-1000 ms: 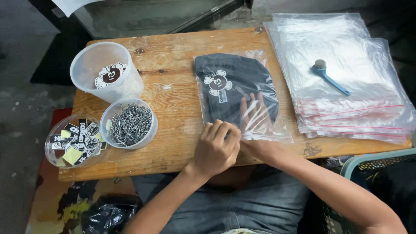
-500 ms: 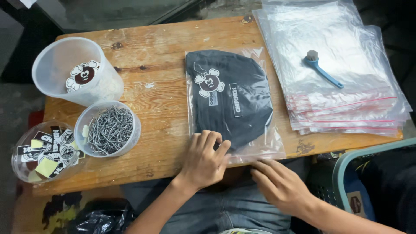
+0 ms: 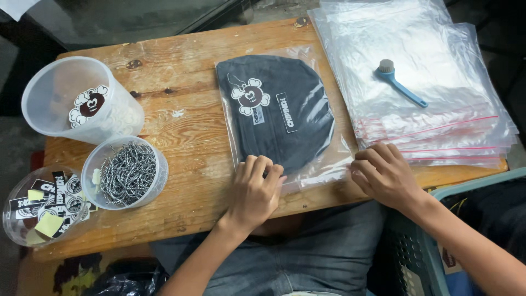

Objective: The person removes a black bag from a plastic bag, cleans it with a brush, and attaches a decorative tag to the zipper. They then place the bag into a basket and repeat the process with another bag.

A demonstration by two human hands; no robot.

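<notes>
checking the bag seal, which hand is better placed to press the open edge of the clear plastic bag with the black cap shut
Probably the left hand: its fingers already rest on the near edge of the clear plastic bag holding the black cap. The right hand sits at its corner.

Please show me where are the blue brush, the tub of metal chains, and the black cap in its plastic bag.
blue brush (image 3: 401,86): head view, on the middle of its handle.
tub of metal chains (image 3: 127,174): head view, on the chains inside.
black cap (image 3: 276,109): head view, on the middle of its dark cloth.

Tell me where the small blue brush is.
In the head view, the blue brush lies on the stack of clear plastic bags at the table's right, beyond the right hand.
</notes>
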